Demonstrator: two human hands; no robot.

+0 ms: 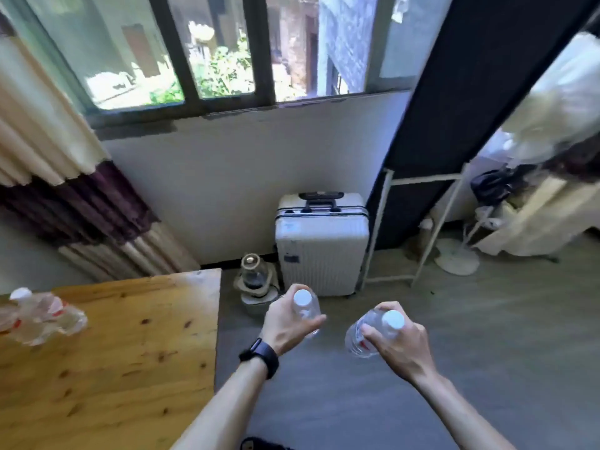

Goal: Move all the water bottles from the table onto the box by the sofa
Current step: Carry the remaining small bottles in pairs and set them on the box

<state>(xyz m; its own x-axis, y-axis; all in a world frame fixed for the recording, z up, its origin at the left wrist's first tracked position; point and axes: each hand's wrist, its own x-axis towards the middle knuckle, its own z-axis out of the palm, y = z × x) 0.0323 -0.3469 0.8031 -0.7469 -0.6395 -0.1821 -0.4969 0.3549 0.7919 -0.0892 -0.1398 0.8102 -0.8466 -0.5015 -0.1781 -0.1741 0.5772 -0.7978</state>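
Grey floor (454, 352), suitcase (321, 245) against wall. Wooden table (130, 352) at left, bottles (42, 316) lying at its far-left edge. Fingers of left hand (285, 323) clamped round first bottle (305, 303), upright, above floor. Fingers of right hand (399, 345) clamped round second bottle (360, 336), tilted.

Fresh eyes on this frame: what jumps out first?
Front and centre, the left hand grips a white-capped bottle and the right hand grips a second bottle, both held out over the floor. Behind them, a white suitcase stands upright against the wall under the window. A pile of bottles lies at the left edge of the wooden table.
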